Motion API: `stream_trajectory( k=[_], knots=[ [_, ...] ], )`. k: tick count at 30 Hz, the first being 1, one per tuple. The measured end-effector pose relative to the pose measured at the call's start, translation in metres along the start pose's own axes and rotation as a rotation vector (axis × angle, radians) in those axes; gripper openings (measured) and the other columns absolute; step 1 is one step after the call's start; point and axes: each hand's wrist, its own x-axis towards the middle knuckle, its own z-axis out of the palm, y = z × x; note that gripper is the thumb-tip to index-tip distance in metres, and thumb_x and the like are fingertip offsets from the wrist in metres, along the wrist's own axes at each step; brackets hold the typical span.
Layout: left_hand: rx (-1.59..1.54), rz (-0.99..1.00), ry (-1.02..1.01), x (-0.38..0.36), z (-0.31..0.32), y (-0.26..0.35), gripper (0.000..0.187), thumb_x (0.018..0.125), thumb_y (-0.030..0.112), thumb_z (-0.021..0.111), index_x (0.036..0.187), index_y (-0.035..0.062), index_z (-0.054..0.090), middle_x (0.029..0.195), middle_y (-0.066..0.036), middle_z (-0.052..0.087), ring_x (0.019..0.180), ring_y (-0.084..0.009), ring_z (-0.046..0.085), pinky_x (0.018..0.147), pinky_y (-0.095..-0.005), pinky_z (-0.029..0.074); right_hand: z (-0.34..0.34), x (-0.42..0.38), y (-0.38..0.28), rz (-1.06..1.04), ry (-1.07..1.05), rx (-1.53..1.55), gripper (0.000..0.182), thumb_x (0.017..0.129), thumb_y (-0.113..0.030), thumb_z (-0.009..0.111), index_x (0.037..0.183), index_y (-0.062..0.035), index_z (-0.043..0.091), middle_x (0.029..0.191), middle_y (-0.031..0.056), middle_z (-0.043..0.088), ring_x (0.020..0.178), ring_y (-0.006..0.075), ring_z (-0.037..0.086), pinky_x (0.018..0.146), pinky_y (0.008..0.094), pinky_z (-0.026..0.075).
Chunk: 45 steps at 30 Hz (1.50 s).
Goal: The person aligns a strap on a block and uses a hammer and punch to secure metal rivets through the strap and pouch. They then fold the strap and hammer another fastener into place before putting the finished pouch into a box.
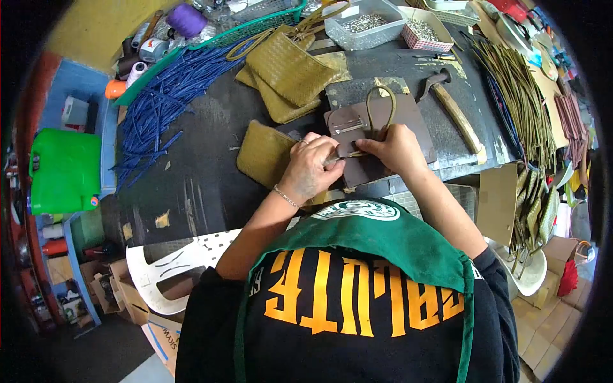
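My left hand has its fingers closed round a small dark tool, whose tip points right over a brown board. My right hand is closed on an olive strap, which rises in a loop above the fingers. The right thumb presses near the strap's end, close to the tool tip. Beneath both hands lies the brown board, with a small clear piece on it. Left of my left hand rests an olive woven leather piece. More olive woven pouches lie behind it.
A hammer lies right of the board. Blue strips spread at the left, olive strips at the right. Behind stand a clear bin of metal parts and a checkered box. A white chair is below the table edge.
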Motion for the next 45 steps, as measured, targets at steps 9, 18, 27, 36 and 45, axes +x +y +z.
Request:
stream_trajectory(
  k=[9,18,27,36,45],
  knots=[
    [-0.07,0.066,0.021,0.002,0.0,-0.006,0.012,0.062,0.003,0.064,0.073,0.0014,0.059,0.068,-0.009,0.058,0.062,-0.0212,0.053,0.057,-0.0296,0.043,-0.032,0.026,0.041,-0.083,0.456,-0.14,0.06,0.067,-0.043,0.064,0.101,0.0035,0.047,0.093,0.022,0.055,0.087,0.0329,0.055,0.073,0.0385,0.044],
    [-0.225,-0.016,0.016,0.005,-0.001,-0.01,0.011,0.065,0.004,0.065,0.074,0.0013,0.059,0.067,-0.008,0.057,0.058,-0.0155,0.052,0.053,-0.0255,0.042,-0.089,0.053,0.165,0.098,0.479,-0.747,0.046,0.08,-0.035,0.047,0.12,-0.0156,0.035,0.115,0.0122,0.04,0.106,0.0328,0.039,0.08,0.042,0.041],
    [-0.204,-0.07,-0.052,0.013,-0.006,-0.005,0.013,0.064,0.004,0.065,0.074,0.0,0.056,0.065,-0.008,0.053,0.056,-0.0157,0.052,0.05,-0.0247,0.041,-0.101,-0.045,0.08,-0.255,0.534,0.235,0.042,0.086,-0.015,0.044,0.126,-0.0127,0.033,0.071,0.0028,0.05,0.057,0.0048,0.043,0.049,0.0185,0.037],
    [-0.125,-0.108,-0.119,0.02,-0.01,-0.008,0.017,0.062,0.009,0.068,0.075,0.002,0.058,0.067,-0.007,0.058,0.062,-0.016,0.056,0.055,-0.0258,0.044,-0.052,-0.105,0.051,-0.615,0.211,-0.44,0.063,0.063,-0.009,0.065,0.12,-0.0146,0.042,0.072,0.0096,0.051,0.061,0.0267,0.051,0.057,0.0357,0.042],
    [-0.121,-0.137,-0.119,0.023,-0.011,-0.009,0.02,0.058,0.007,0.068,0.074,0.001,0.058,0.066,-0.01,0.058,0.056,-0.0184,0.057,0.052,-0.0271,0.044,-0.034,-0.086,0.05,-0.679,0.218,-0.449,0.065,0.065,-0.003,0.063,0.124,-0.0125,0.037,0.069,0.0097,0.048,0.061,0.0258,0.049,0.056,0.0359,0.041]
  ],
)
